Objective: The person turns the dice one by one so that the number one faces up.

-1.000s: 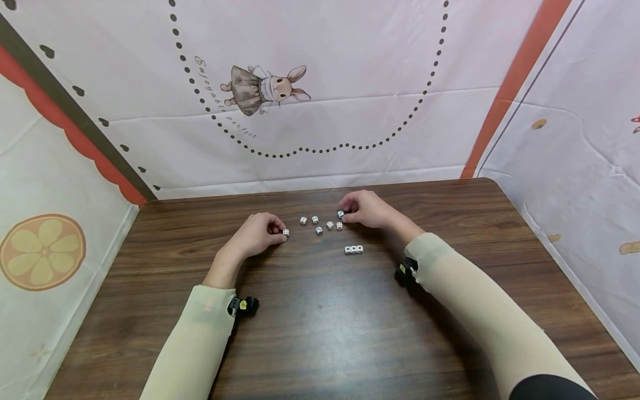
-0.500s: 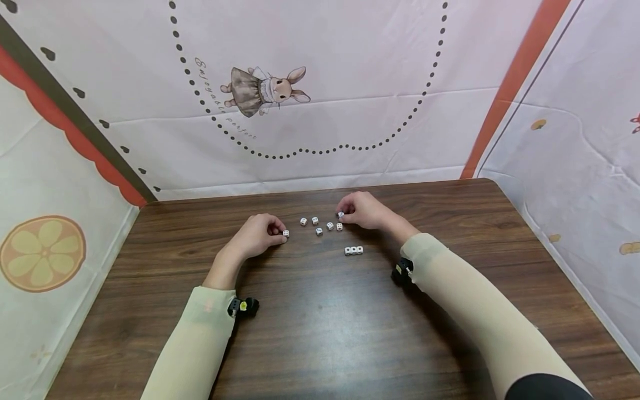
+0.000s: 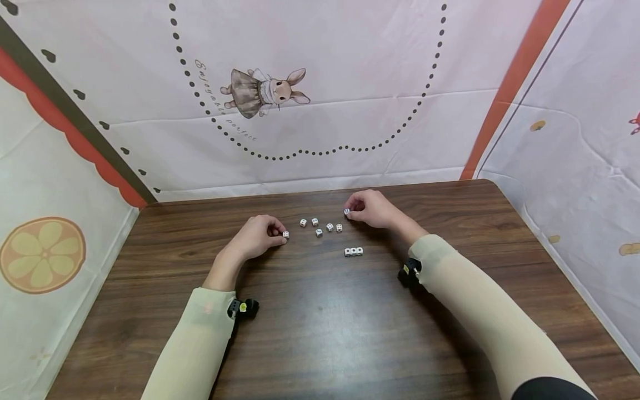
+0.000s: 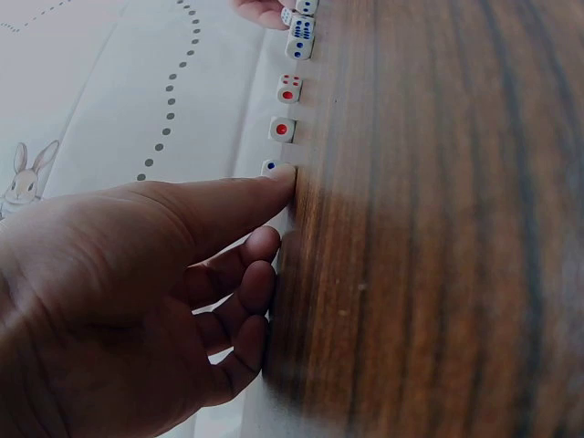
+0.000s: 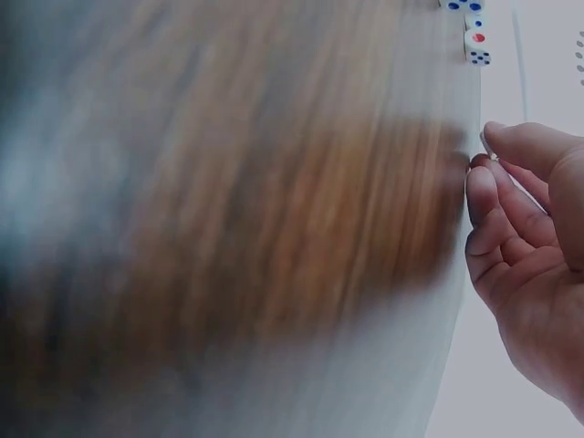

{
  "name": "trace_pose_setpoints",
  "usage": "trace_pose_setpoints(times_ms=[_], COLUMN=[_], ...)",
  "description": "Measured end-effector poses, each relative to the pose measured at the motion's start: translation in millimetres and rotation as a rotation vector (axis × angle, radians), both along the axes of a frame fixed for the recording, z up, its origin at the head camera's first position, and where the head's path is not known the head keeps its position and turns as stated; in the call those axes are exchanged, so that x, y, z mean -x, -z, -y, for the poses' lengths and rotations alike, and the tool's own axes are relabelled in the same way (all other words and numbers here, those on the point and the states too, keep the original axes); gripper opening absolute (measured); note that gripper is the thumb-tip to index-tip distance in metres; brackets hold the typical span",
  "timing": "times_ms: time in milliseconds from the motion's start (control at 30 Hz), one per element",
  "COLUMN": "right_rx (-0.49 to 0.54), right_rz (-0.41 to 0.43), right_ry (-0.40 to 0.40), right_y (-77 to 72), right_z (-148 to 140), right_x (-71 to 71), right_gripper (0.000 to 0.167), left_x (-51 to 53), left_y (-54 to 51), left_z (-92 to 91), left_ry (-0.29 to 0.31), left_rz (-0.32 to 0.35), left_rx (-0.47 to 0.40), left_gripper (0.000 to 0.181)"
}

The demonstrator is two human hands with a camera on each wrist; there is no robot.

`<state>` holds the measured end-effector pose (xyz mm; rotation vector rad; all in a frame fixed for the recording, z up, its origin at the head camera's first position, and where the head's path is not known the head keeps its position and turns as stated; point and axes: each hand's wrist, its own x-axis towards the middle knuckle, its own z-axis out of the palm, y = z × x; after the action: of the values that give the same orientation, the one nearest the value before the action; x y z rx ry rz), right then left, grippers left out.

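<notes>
At the left of a loose group of dice, my left hand [image 3: 260,236] pinches a white die [image 3: 285,235] between thumb and fingers. In the left wrist view the thumb covers most of that die [image 4: 271,167]. My right hand [image 3: 374,209] holds another white die [image 3: 347,212] by its fingertips, behind and right of the group. The right wrist view shows little of it, as thumb and fingers hide it. Several single dice lie between the hands, among them one die [image 3: 303,223] at the back left and one die [image 3: 319,233] nearer the front.
Three dice [image 3: 353,251] stand side by side in a straight row, in front of the right hand. The dark wooden table [image 3: 320,333] reaches back to a printed cloth [image 3: 380,128] hanging behind it. A similar cloth hangs at each side.
My right hand has shifted a little to the right with its die, away from the loose group. My left hand and the other dice keep their places.
</notes>
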<state>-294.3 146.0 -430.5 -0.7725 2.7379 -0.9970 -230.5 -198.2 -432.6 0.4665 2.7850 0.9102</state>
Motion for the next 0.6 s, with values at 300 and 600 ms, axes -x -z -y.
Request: trace_pose_setpoints(times_ms=[300, 600], right_rx=[-0.008, -0.018], right_rz=[-0.005, 0.007], right_ry=[0.011, 0.018], right_y=[-0.2, 1.9], right_z=[-8, -14], right_x=[-1.2, 0.8], right_gripper=[0.012, 0.010], left_x=[-0.8, -2.1], left_y=[0.3, -1.6], left_z=[-0.1, -0.4], left_ry=[-0.004, -0.003], left_rz=[0.003, 0.007], left_rx=[-0.003, -0.008], left_gripper=[0.010, 0.010])
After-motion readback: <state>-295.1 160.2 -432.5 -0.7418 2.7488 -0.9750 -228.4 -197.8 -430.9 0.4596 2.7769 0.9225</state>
